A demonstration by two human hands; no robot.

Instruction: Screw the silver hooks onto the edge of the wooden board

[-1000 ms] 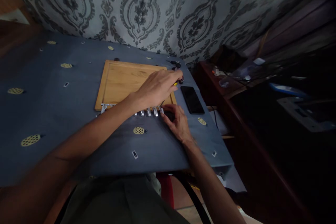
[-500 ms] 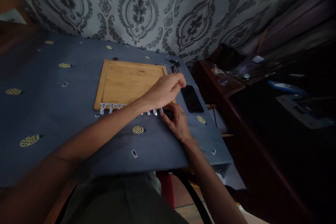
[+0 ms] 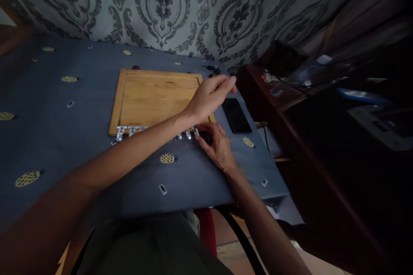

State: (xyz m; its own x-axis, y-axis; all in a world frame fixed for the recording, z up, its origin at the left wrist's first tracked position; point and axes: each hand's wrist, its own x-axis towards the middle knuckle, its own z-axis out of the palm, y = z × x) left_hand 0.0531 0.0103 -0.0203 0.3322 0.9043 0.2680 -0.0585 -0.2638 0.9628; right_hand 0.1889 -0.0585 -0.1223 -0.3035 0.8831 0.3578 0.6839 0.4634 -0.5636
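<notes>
A wooden board [image 3: 151, 94] lies on the blue cloth-covered table [image 3: 64, 137]. A row of small silver metal pieces [image 3: 129, 130] runs along the board's near edge. My left hand [image 3: 211, 94] reaches across the board's right corner with its fingers held together, pointing towards the black phone [image 3: 237, 115]; what it holds is hidden. My right hand [image 3: 215, 142] rests on the cloth at the right end of the metal row, its fingers closed round a small dark object [image 3: 206, 137].
A few small dark items [image 3: 213, 69] lie behind the board near the patterned wall [image 3: 193, 8]. A dark wooden side table [image 3: 277, 99] with clutter stands to the right, past the table's edge. A red stool part [image 3: 206, 227] shows below.
My left hand has lifted from the board's near right corner and moved up and right towards the phone; the yellow bit seen under it no longer shows. My right hand stays on the dark object.
</notes>
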